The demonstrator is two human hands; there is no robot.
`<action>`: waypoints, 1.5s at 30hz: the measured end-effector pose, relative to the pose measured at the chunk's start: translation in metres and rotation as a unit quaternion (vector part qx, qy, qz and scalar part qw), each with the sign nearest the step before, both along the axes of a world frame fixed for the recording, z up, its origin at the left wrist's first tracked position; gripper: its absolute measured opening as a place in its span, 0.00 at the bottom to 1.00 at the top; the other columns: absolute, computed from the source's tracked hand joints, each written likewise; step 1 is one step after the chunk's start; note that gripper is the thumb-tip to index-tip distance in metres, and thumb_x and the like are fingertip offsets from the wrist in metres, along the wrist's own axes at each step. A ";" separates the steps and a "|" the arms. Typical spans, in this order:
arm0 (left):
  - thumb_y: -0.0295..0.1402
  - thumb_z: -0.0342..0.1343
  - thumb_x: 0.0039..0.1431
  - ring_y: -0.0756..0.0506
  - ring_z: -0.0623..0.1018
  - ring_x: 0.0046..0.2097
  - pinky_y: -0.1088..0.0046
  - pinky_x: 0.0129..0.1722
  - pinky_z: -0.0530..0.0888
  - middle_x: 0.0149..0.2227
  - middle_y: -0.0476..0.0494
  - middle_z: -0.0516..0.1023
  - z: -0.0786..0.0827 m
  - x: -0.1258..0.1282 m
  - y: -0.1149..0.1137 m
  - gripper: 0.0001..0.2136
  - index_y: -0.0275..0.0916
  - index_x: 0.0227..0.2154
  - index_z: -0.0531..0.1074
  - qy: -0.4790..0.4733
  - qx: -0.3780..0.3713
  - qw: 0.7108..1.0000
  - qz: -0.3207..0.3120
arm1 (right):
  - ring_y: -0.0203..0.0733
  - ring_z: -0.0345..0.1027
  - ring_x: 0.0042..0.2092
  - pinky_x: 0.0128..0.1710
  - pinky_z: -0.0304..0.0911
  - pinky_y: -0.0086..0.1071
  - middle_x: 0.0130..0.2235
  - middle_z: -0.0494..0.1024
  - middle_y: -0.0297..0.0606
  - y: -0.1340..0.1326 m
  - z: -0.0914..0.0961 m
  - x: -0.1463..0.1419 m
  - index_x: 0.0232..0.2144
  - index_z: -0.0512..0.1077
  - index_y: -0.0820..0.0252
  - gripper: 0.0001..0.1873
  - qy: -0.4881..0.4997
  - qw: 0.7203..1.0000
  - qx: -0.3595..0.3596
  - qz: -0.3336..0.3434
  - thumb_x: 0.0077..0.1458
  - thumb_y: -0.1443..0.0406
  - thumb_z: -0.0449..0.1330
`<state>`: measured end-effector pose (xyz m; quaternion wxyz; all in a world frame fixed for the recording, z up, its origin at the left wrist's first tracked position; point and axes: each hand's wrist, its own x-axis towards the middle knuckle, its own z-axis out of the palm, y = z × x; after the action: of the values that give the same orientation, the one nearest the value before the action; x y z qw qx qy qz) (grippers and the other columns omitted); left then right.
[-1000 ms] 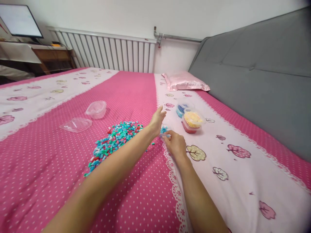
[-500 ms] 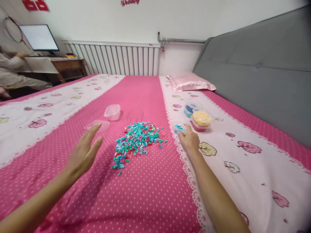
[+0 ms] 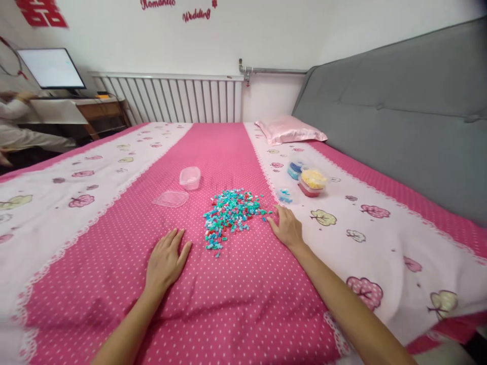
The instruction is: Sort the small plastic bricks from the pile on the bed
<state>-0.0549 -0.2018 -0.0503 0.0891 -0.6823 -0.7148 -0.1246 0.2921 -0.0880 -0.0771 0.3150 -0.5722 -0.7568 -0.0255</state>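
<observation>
A loose heap of small plastic pieces, mostly teal and green with red, white and blue among them, lies on the pink dotted bedspread. My left hand rests flat on the cloth, left of and nearer than the heap, its fingers stretched out and holding nothing. At the heap's right edge is my right hand, thumb and fingers apart, fingertips close to a few stray pieces. Just beyond it sits a small clear container with blue pieces. A clear box and a flat clear lid lie behind the heap to the left.
Right of the heap stand lidded containers: one with blue contents, and one with yellow contents above a red one. A pink pillow lies by the grey headboard. A person sits near a monitor at far left.
My right hand has left the small container of blue pieces and moved to the heap's right edge. My left hand has come down onto the bedspread. The view has shifted slightly.
</observation>
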 end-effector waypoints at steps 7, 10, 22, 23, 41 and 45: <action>0.47 0.38 0.62 0.37 0.66 0.59 0.58 0.60 0.58 0.58 0.33 0.68 0.000 0.000 -0.005 0.28 0.34 0.56 0.65 -0.035 0.018 0.999 -0.001 | 0.51 0.59 0.54 0.54 0.54 0.41 0.53 0.68 0.51 -0.007 -0.004 -0.005 0.54 0.62 0.67 0.25 -0.070 0.997 -0.043 -0.012 0.62 0.55 0.48; 0.47 0.39 0.62 0.37 0.66 0.59 0.59 0.60 0.58 0.57 0.33 0.68 0.003 0.002 -0.007 0.27 0.35 0.55 0.66 -0.058 0.023 0.998 -0.005 | 0.51 0.53 0.61 0.59 0.50 0.44 0.59 0.61 0.54 -0.017 -0.011 -0.007 0.59 0.57 0.70 0.29 -0.066 0.995 -0.075 -0.002 0.63 0.55 0.44; 0.46 0.36 0.63 0.37 0.66 0.59 0.59 0.60 0.57 0.56 0.29 0.68 0.006 0.003 -0.006 0.29 0.29 0.55 0.66 -0.036 0.027 0.999 -0.019 | 0.53 0.39 0.66 0.63 0.38 0.44 0.65 0.47 0.56 -0.056 -0.009 -0.043 0.63 0.47 0.75 0.40 -0.033 0.989 -0.138 -0.052 0.62 0.48 0.43; 0.46 0.35 0.63 0.37 0.67 0.58 0.59 0.59 0.58 0.56 0.29 0.69 0.006 0.002 -0.006 0.29 0.29 0.55 0.66 -0.032 0.027 0.999 -0.020 | 0.53 0.39 0.66 0.63 0.38 0.44 0.65 0.48 0.56 -0.056 -0.009 -0.043 0.63 0.48 0.75 0.40 -0.030 0.989 -0.133 -0.052 0.62 0.48 0.44; 0.49 0.37 0.62 0.39 0.69 0.56 0.61 0.58 0.61 0.55 0.34 0.70 -0.002 -0.002 -0.001 0.29 0.32 0.53 0.68 -0.003 0.041 0.999 0.011 | 0.54 0.46 0.63 0.62 0.43 0.45 0.63 0.55 0.51 -0.047 -0.019 -0.041 0.62 0.53 0.72 0.36 -0.007 0.996 -0.073 -0.058 0.61 0.50 0.47; 0.49 0.37 0.62 0.38 0.69 0.56 0.61 0.57 0.61 0.55 0.34 0.70 0.000 -0.001 -0.002 0.29 0.32 0.53 0.68 -0.001 0.034 0.999 0.014 | 0.54 0.46 0.63 0.62 0.43 0.45 0.63 0.55 0.52 -0.049 -0.017 -0.040 0.61 0.53 0.73 0.36 -0.004 0.995 -0.080 -0.055 0.61 0.51 0.47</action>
<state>-0.0561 -0.2033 -0.0504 0.1136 -0.6685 -0.7199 -0.1481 0.2516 -0.1365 -0.0939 0.2636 -0.6364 -0.7248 0.0155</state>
